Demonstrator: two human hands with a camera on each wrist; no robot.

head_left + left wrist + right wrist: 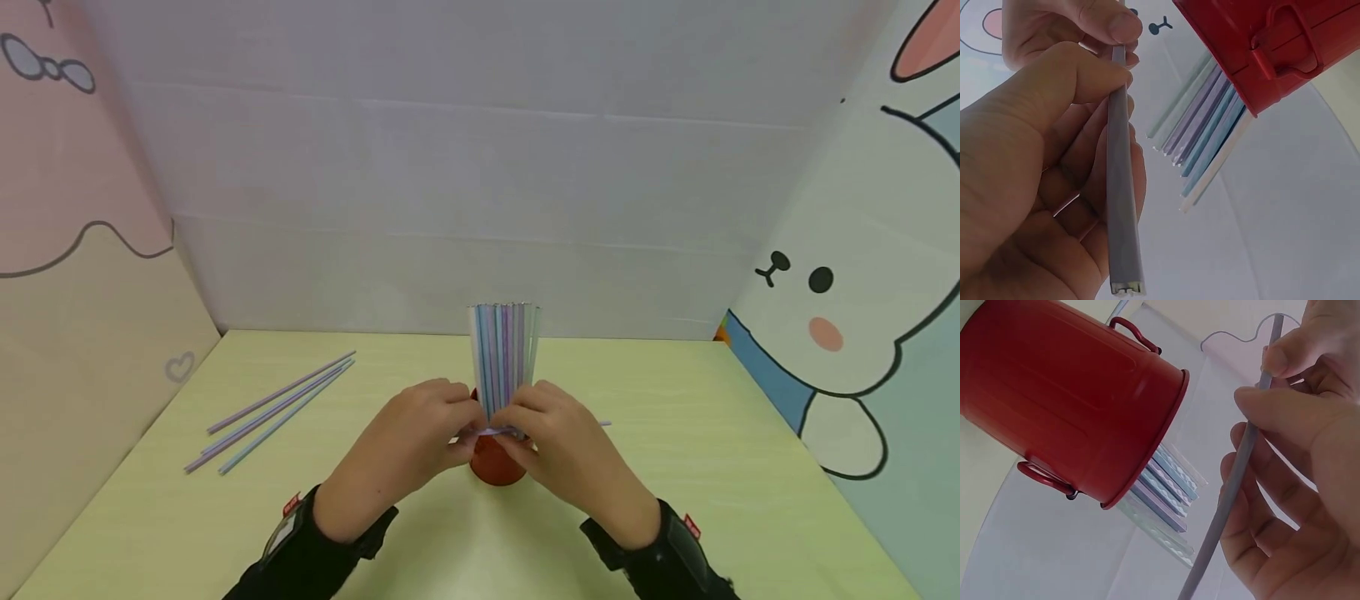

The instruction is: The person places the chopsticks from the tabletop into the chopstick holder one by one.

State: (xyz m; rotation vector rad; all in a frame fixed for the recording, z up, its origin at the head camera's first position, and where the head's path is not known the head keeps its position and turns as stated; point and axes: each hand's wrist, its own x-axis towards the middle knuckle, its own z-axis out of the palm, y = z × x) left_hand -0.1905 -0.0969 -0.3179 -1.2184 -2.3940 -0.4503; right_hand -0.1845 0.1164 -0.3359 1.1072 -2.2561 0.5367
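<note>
Both hands hold one slim purple plastic strip (1124,200) crosswise, in front of a small red metal bucket (497,465). My left hand (431,425) pinches it between thumb and index finger; a hollow-looking, ridged end points out in the left wrist view. Close beside it, my right hand (551,442) pinches the same strip, which bows slightly in the right wrist view. Several pastel strips (506,342) in white, blue, purple and pale green stand upright in the bucket. The hands hide much of the bucket in the head view; its side handles (1047,481) show in the wrist views.
Several loose purple and blue strips (270,408) lie slantwise on the left of the pale yellow table (675,467). A whitish sheet (480,183) rises behind the table, with cartoon-printed panels (847,333) along the sides.
</note>
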